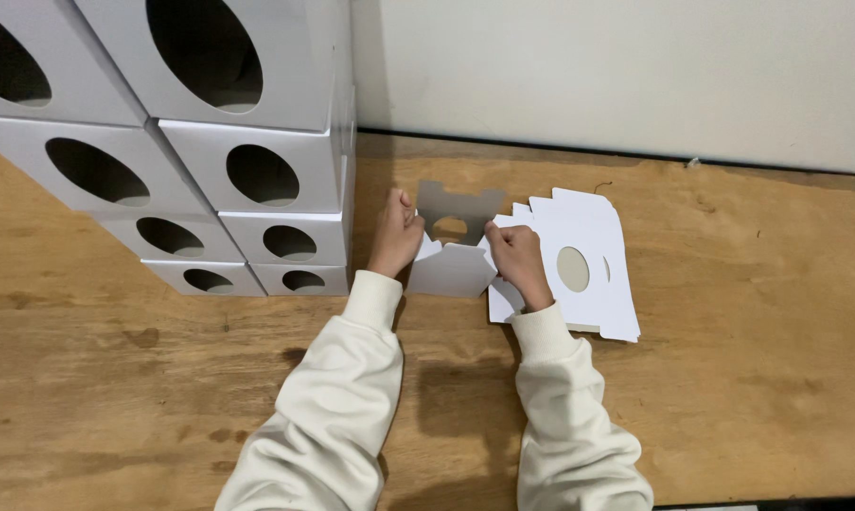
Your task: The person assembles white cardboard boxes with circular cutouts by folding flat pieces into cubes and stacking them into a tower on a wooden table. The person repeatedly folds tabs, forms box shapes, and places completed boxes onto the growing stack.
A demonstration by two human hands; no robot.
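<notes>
Beside stacked white boxes (257,170), both hands fold box blank (456,251)

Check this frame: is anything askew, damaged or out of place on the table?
Nothing stands out. Both hands hold a half-folded box blank; the flat blanks lie fanned, and the finished boxes are stacked evenly against the wall.

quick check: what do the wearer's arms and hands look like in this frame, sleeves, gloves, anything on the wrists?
Both arms are in long, loose cream-white sleeves of a soft, sweatshirt-like fabric, each ending in a ribbed cuff at the wrist. The left hand and right hand are bare: no gloves. No watch, ring or band is visible, and the sleeves show no print or markings.
</notes>
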